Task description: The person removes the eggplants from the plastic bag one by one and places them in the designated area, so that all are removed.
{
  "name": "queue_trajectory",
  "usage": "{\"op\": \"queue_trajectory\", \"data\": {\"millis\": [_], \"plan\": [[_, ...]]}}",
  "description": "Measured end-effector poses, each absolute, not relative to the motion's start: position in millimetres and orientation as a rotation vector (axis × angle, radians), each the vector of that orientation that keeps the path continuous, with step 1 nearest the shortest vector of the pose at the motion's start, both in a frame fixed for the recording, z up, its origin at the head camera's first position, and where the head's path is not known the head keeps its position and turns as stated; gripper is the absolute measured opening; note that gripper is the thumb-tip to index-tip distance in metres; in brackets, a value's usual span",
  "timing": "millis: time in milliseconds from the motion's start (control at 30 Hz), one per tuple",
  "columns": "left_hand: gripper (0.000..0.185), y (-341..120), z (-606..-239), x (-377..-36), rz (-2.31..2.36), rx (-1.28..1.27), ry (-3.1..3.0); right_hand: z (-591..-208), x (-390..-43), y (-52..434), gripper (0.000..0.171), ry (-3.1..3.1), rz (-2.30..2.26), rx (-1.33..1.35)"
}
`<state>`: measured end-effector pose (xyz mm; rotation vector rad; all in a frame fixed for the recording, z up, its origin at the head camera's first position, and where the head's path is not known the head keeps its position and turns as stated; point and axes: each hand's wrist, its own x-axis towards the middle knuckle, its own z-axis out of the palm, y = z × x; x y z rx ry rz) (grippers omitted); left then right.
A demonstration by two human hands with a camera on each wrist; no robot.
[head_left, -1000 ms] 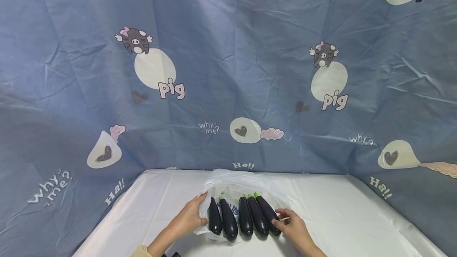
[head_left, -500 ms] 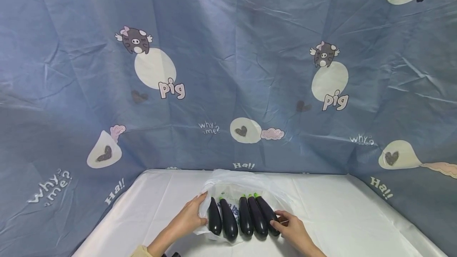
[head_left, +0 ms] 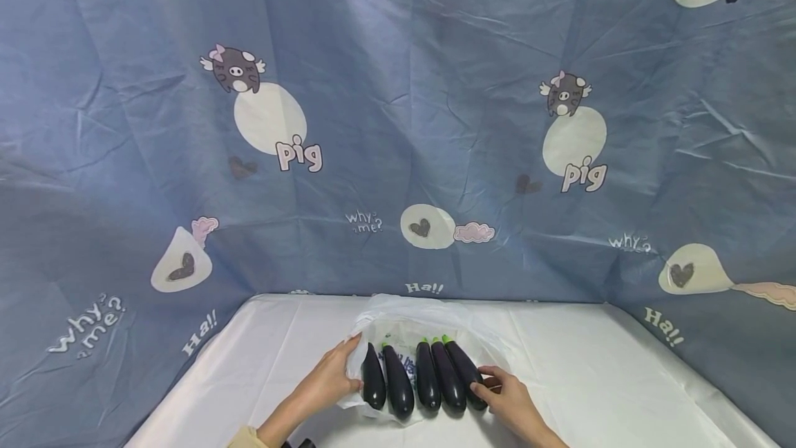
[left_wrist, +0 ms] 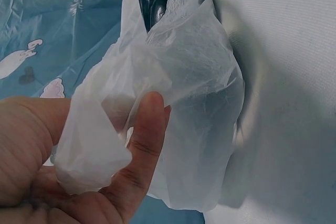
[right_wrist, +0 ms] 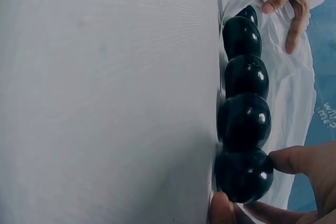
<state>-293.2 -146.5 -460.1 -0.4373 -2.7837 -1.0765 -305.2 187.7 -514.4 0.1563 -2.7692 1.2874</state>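
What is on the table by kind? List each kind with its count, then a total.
Eggplants: 5
White plastic bag: 1
Total: 6

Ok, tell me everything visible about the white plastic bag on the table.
The white plastic bag is thin, crinkled and translucent, with faint blue print showing between the eggplants. It lies flattened on the white table, its far part bunched up. Five dark eggplants lie side by side on it. The left hand pinches its left edge between thumb and fingers; the right hand is at the rightmost eggplant.
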Motion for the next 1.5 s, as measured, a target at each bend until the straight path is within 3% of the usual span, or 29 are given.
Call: {"op": "queue_trajectory", "data": {"millis": [1100, 1500], "plan": [[0.084, -144, -460, -293, -1.099, -0.446, -2.767, -504, -290, 186, 0.048, -2.714, 1.420, 0.002], [0.085, -146, -462, -295, -1.088, -0.434, -2.787, -499, -278, 190, 0.046, -2.694, 1.465, 0.060]]}}
